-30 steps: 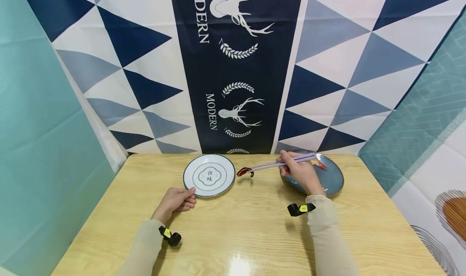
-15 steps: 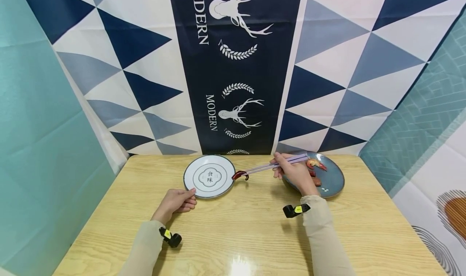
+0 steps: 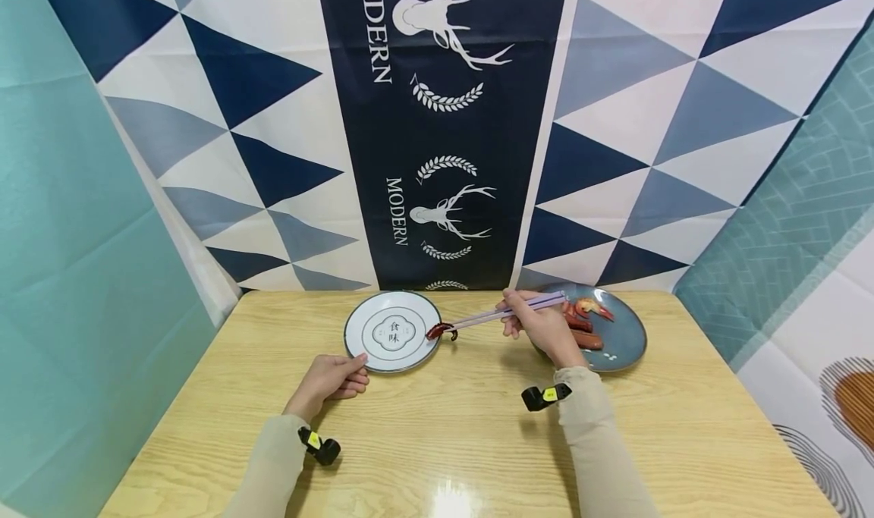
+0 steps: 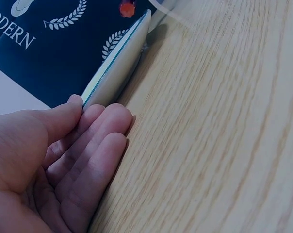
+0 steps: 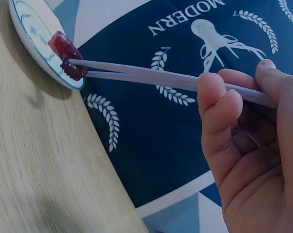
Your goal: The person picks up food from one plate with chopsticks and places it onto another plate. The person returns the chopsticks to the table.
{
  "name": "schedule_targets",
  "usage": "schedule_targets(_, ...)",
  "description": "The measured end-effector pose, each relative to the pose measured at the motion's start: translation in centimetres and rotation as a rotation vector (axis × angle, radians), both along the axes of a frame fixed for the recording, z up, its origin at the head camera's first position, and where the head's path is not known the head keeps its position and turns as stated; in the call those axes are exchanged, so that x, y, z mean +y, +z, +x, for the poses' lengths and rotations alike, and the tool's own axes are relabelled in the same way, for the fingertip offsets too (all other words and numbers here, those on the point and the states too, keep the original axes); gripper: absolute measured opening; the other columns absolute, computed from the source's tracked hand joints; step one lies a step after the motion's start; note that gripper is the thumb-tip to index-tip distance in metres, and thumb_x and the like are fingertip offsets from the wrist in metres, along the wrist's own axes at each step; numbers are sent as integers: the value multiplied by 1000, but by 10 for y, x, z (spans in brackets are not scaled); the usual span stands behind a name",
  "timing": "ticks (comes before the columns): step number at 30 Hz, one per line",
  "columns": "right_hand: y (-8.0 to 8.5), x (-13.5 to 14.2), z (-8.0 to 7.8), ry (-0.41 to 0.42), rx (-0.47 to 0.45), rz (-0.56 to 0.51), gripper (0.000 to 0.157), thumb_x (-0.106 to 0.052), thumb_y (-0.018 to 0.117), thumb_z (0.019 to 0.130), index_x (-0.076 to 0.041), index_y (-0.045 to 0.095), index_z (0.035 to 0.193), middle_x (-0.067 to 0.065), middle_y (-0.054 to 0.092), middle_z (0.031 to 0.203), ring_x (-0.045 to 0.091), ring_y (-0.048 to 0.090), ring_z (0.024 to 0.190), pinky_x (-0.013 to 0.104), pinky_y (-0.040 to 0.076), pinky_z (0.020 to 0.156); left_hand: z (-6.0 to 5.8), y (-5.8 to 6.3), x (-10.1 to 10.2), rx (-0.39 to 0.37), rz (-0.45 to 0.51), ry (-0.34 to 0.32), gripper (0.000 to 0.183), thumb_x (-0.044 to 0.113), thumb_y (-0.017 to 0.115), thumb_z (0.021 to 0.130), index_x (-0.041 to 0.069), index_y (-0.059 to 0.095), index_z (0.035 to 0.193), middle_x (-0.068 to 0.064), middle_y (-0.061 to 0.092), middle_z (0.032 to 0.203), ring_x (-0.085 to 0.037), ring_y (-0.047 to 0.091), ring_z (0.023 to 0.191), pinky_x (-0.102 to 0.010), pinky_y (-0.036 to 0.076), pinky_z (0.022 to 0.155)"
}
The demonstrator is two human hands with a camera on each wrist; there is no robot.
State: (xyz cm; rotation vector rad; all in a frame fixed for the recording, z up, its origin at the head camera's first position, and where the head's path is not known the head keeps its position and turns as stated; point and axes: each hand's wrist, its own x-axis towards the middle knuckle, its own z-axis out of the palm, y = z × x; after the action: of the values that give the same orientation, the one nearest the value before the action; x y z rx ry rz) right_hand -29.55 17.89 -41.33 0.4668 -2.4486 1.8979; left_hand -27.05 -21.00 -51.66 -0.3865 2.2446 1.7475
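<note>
My left hand (image 3: 333,378) pinches the near left rim of a white plate (image 3: 369,321), thumb on top and fingers curled under the edge. The plate has a dark rim and printed characters in its centre. My right hand (image 3: 542,327) holds a pair of pale purple chopsticks (image 3: 488,316) pointing left. Between their tips is a dark red, glossy piece of food (image 5: 68,54) with a bumpy curled edge, like an octopus tentacle. In the head view the food piece (image 3: 435,331) is over the white plate's right rim; whether it touches the plate I cannot tell.
A blue-grey plate (image 3: 628,340) stands at the right back, partly behind the right hand. On it lie a shrimp (image 3: 592,308) and sausage-like pieces (image 3: 586,340). The wooden table (image 3: 437,434) ends at a patterned cloth backdrop (image 3: 451,139).
My right hand has moved left with the chopsticks, bringing the food piece from beside the white plate to over its right rim. More of the blue-grey plate shows. The left hand stays put.
</note>
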Motion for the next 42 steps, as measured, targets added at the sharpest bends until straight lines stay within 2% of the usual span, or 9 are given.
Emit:
schedule_targets(6, -9, -6, -3, 14, -5, -23, 41, -20, 51, 110, 16, 69, 104, 34, 66, 76, 17, 65, 56, 26, 58, 53, 1, 0, 0, 8, 11, -15, 40, 38, 70, 99, -1, 76, 91, -5, 77, 76, -11, 73, 64, -25, 63, 60)
schedule_targets(11, -27, -8, -13, 5, 6, -27, 42, -22, 50, 111, 14, 70, 106, 22, 69, 72, 17, 65, 56, 26, 57, 51, 1, -1, 0, 11, 14, -16, 40, 38, 70, 99, 0, 77, 90, -5, 77, 76, -11, 73, 63, -25, 62, 60)
schedule_targets(14, -32, -12, -17, -1, 33, -16, 43, -26, 51, 110, 13, 70, 106, 17, 70, 70, 19, 65, 56, 26, 57, 51, 0, -1, 0, 15, 11, -11, 40, 38, 71, 99, 0, 77, 90, -5, 77, 76, -11, 73, 63, -25, 63, 60)
schedule_targets(18, -32, -18, -20, 6, 71, -11, 46, -29, 52, 110, 13, 70, 104, 27, 69, 72, 27, 66, 56, 28, 57, 49, 0, -1, -1, 14, 3, -9, 40, 39, 71, 98, 0, 76, 90, -5, 77, 76, -11, 73, 64, -26, 63, 61)
schedule_targets(21, -32, -20, -21, 13, 82, -10, 46, -29, 53, 110, 13, 70, 104, 30, 69, 73, 27, 67, 56, 28, 57, 50, -1, 0, -1, 15, 2, -10, 40, 39, 71, 98, 0, 76, 90, -6, 77, 77, -12, 73, 64, -26, 63, 61)
schedule_targets(27, -33, -23, -22, 13, 79, 4, 46, -32, 53, 109, 10, 72, 103, 20, 70, 69, 18, 66, 55, 27, 57, 50, -1, 0, -1, 14, -6, -8, 40, 39, 70, 99, 0, 76, 91, -6, 76, 77, -12, 73, 64, -26, 63, 61)
schedule_targets(34, -34, -30, -22, 10, 55, 18, 46, -37, 54, 108, 4, 73, 101, 22, 70, 71, 25, 66, 58, 28, 56, 52, 0, -1, 0, 15, -4, -10, 41, 39, 70, 99, 0, 76, 92, -6, 77, 78, -11, 73, 64, -26, 63, 61)
schedule_targets(38, -34, -37, -22, 27, 49, 15, 41, -30, 53, 109, 4, 74, 101, 21, 70, 71, 26, 66, 58, 28, 56, 52, 2, -2, 0, 11, 10, -11, 40, 38, 70, 99, -1, 76, 91, -6, 77, 77, -11, 73, 64, -24, 62, 60)
schedule_targets(42, -33, -45, -22, 55, 51, 5, 38, -23, 51, 110, 8, 73, 103, 21, 69, 71, 21, 64, 56, 29, 55, 52, 3, -2, 0, 13, 19, -14, 40, 37, 70, 99, -1, 76, 91, -6, 77, 77, -11, 73, 63, -24, 62, 60)
